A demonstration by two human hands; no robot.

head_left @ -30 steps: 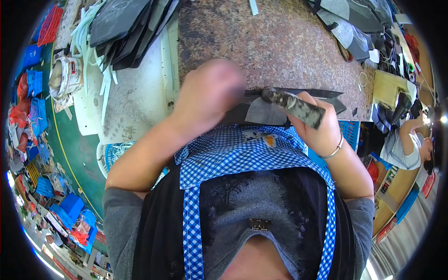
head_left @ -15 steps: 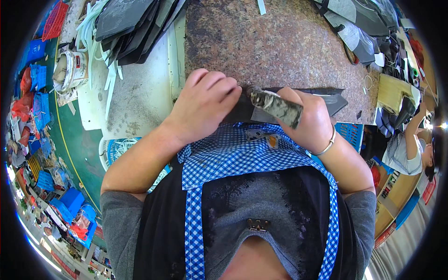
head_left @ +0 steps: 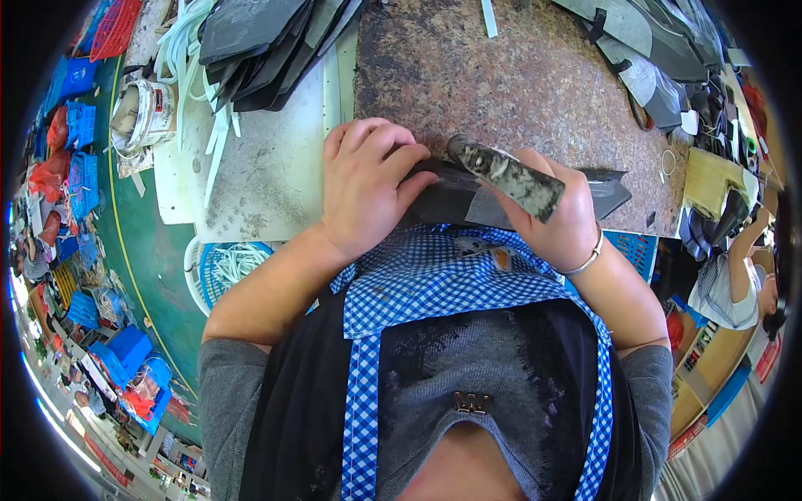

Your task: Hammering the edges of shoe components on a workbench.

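Observation:
A flat piece of black sheet material (head_left: 443, 200) lies along the near edge of the stone-topped table, with a grey patch on it. My left hand (head_left: 368, 184) is at its left end, fingers curled and thumb on the edge, gripping it. My right hand (head_left: 564, 204) is closed round what looks like a hammer (head_left: 514, 179), with a dark rounded end and a broad, pale, black-stained end. The tool's rounded end is just above the black piece, close to my left fingertips. My right palm hides the rest of the tool.
Dark sheet pieces are stacked (head_left: 259, 58) at the far left beside pale strips (head_left: 180, 42). More grey and black pieces (head_left: 643, 75) lie far right. A white bucket (head_left: 150, 113) stands left; a blue basket of strips (head_left: 234, 267) sits below the table. Another person (head_left: 727, 288) is at right.
My left hand has opened its fingers somewhat and its thumb now shows on the black piece's edge. The hammer stays in my right hand. The whole view has shifted slightly.

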